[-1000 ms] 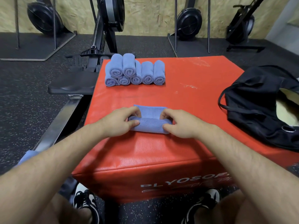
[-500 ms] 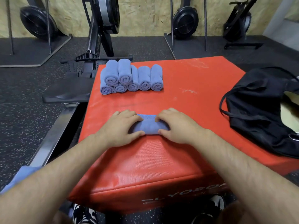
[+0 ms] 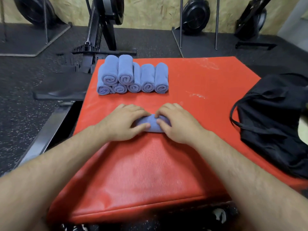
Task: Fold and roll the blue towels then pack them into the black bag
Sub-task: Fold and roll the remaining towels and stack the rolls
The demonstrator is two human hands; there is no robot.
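A blue towel (image 3: 150, 124), rolled into a tight cylinder, lies across the middle of the red plyo box (image 3: 208, 90). My left hand (image 3: 124, 123) covers its left end and my right hand (image 3: 176, 123) its right end, fingers curled over the roll and thumbs on its near side. Only a short middle stretch of the roll shows between my hands. Several finished blue rolls (image 3: 132, 75) are stacked at the box's far left. The black bag (image 3: 275, 117) lies slumped on the box's right side, its straps loose.
Rowing machines and fan wheels stand on the dark rubber floor behind the box, and a rower rail (image 3: 48, 129) runs along the left side of the box. My shoes show below the box's front edge.
The flat tail of the towel seen beyond my hands a second ago is gone, wound into the roll. Both hands have moved forward over it and closer together.
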